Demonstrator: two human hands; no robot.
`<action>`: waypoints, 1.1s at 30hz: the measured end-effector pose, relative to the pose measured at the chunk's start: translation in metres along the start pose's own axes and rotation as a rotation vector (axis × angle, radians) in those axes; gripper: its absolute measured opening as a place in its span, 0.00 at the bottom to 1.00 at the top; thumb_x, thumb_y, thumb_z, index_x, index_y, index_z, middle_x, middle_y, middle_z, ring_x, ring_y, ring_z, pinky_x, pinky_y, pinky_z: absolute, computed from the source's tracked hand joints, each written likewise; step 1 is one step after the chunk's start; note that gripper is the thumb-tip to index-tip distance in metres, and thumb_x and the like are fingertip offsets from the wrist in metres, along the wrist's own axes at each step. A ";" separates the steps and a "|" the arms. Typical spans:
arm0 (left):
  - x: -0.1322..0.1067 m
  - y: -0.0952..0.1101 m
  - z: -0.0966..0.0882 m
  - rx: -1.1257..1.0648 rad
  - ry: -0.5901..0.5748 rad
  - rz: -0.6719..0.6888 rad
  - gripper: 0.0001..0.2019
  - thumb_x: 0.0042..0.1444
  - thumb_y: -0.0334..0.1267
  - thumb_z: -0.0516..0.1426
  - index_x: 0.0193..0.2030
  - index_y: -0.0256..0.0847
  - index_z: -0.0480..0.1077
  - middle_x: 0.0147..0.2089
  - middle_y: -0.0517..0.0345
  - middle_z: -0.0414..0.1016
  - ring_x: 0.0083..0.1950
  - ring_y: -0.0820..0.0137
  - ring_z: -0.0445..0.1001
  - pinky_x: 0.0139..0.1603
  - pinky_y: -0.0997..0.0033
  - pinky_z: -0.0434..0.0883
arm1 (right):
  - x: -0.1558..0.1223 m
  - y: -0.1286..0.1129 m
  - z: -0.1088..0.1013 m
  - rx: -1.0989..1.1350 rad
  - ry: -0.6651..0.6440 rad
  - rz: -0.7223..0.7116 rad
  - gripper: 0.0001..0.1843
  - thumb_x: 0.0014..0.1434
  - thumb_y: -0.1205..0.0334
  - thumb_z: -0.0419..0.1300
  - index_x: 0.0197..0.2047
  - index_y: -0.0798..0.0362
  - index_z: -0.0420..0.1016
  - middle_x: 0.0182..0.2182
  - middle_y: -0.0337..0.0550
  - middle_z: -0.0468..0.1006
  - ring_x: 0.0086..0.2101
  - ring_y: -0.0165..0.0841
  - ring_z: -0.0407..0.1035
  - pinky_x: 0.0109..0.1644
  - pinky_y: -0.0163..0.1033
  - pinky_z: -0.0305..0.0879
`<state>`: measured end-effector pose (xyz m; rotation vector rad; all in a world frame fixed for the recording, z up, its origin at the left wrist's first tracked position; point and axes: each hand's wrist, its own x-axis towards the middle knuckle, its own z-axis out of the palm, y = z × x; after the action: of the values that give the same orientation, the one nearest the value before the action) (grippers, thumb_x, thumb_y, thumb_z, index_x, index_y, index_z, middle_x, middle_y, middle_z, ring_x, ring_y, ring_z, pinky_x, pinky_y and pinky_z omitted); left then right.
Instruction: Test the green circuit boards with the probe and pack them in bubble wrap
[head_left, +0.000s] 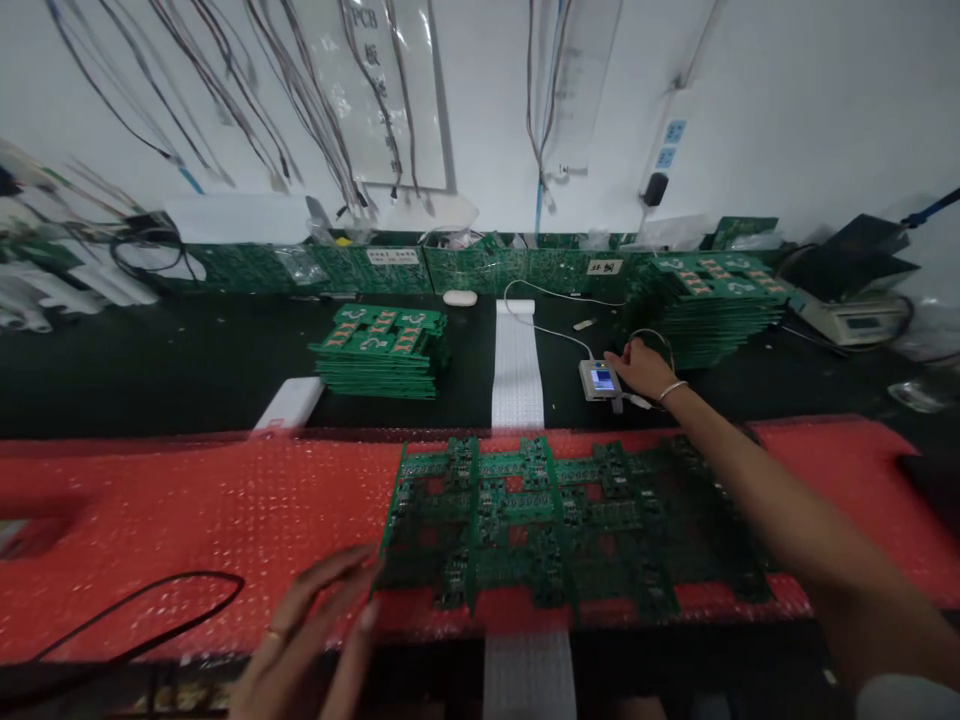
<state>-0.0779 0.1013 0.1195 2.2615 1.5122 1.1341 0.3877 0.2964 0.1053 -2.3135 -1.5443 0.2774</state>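
My left hand is open, slightly blurred, its fingers apart at the left edge of a row of green circuit boards. These boards lie side by side on red bubble wrap. My right hand reaches over the right end of the row to a small boxy device with a lit screen. Its fingers are bent, with the fingertips at the device's upper right edge. A white cable runs from the top of the device, and another plug sits at its lower right.
Stacks of green boards stand at the left and right. A white paper strip passes under the wrap. A white box lies left, a black cable on the wrap. Board-walled bins line the wall; wires hang above.
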 end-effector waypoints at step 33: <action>0.235 -0.023 0.226 0.451 -0.940 0.192 0.44 0.65 0.64 0.39 0.76 0.32 0.38 0.77 0.40 0.27 0.78 0.54 0.27 0.75 0.50 0.35 | 0.064 -0.059 0.064 -0.152 0.011 -0.516 0.09 0.63 0.57 0.55 0.36 0.54 0.67 0.38 0.55 0.77 0.41 0.42 0.73 0.46 0.43 0.66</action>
<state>0.1037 0.3677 0.0653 2.6352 1.2009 -0.3316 0.3399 0.3868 0.0704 -1.9165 -2.1435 0.0144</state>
